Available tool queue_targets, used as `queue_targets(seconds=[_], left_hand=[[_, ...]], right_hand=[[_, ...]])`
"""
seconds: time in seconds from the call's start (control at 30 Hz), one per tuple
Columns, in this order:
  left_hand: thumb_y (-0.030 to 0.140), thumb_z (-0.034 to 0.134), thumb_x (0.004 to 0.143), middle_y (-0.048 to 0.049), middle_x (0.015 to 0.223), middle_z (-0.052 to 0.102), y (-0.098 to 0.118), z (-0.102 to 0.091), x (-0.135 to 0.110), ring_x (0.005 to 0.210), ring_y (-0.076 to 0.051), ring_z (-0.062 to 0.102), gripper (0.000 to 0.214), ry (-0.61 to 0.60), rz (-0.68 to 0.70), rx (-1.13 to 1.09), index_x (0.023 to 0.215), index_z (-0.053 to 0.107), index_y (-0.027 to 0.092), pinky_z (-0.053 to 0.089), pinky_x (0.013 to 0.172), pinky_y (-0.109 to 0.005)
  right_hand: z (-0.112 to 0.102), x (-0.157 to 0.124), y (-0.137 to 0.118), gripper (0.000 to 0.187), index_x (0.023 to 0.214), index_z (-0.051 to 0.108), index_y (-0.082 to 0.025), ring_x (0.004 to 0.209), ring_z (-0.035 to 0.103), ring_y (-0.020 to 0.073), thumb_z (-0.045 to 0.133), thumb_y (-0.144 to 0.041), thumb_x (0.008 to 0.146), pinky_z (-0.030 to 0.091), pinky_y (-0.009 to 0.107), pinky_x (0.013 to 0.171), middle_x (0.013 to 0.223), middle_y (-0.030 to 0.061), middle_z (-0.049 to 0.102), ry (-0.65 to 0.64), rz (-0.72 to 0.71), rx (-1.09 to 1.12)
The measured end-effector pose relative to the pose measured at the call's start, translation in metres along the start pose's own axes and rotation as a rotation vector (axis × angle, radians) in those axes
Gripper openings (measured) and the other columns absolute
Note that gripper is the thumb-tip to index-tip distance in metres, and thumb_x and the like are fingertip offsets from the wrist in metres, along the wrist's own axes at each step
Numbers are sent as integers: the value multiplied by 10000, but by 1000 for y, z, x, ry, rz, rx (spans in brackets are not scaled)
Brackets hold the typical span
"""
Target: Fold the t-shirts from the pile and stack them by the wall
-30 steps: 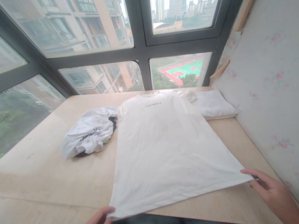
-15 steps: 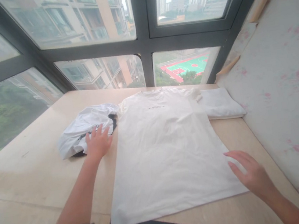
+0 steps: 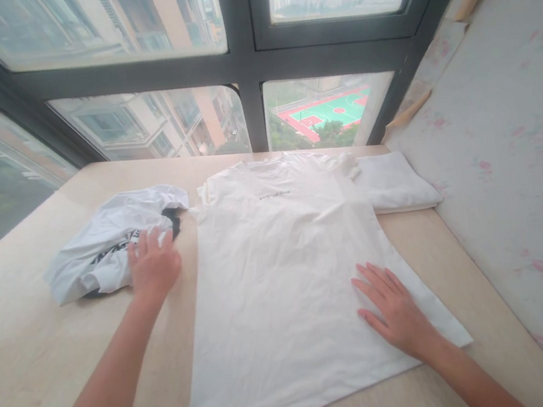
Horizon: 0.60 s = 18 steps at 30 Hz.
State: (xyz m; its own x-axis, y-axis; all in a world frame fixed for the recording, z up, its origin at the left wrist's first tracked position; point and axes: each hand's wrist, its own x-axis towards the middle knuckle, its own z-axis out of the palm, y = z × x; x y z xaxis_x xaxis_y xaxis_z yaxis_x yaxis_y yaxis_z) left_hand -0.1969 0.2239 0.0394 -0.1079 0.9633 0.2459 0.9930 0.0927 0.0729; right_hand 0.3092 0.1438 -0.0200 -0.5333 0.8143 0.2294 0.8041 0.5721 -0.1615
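Observation:
A white T-shirt [image 3: 273,284] lies spread out, its collar toward the window and its hem toward me, with small dark lettering on the chest. My right hand [image 3: 390,308] rests on the lower right part of the shirt, fingers stretched out. To the left, a crumpled white garment with black print [image 3: 108,233] sits in a heap. My left hand [image 3: 155,264] is at the near right side of that heap, fingers extended; whether its fingertips press on the cloth I cannot tell.
Folded white cloth [image 3: 397,182] lies at the right, partly beneath the shirt's sleeve. The pale ledge [image 3: 30,358] ends at a dark-framed window [image 3: 254,118] at the back. A flowered wall [image 3: 508,197] bounds the right side.
My right hand has moved left from the shirt's right edge onto its surface. The crumpled garment and my left hand appear farther left, and the camera view has shifted.

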Motion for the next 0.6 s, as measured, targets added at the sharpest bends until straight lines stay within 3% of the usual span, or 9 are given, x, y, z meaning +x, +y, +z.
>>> queue_targets(seconds=[0.1,0.23,0.4,0.5,0.6], left_hand=[[394,412,958,-191,1532,387,34,8,-22,1443,-348,319,522,-46,104,-16,1390,473,107,265,1179,-481],[519,437,942,-199,1553,368,71,8,-79,1435,-394,331,613,-118,209,-18,1423,467,140,330,1133,-534],[516,454,937,-169,1488,470,74,-18,-163,1362,-361,443,544,-26,281,-8,1361,514,180,396,1079,-505],[577,447,912,-172,1320,594,64,-33,-214,1173,-339,586,541,-13,98,-62,1267,573,188,476,979,-485],[660,509,834,-121,1065,686,55,-41,-259,921,-294,668,567,-100,-306,-239,1178,607,220,549,824,-426]], right_hand=[[-4,-2,1,497,1418,491,-183,1464,303,323,516,-347,949,321,556,1162,1569,124,366,28,-10,25],[-12,-9,10,487,1431,460,-201,1444,343,295,501,-313,959,379,496,1144,1548,112,395,48,19,69],[-22,-41,41,384,1316,540,-198,1279,527,269,453,-338,969,439,458,1083,1379,117,556,179,229,93],[-30,-70,58,404,1235,574,-187,1089,627,272,423,-441,960,502,436,952,1208,120,639,179,507,75],[-39,-95,66,480,1227,565,-204,857,671,250,413,-547,928,520,375,739,1042,85,682,-4,789,125]])
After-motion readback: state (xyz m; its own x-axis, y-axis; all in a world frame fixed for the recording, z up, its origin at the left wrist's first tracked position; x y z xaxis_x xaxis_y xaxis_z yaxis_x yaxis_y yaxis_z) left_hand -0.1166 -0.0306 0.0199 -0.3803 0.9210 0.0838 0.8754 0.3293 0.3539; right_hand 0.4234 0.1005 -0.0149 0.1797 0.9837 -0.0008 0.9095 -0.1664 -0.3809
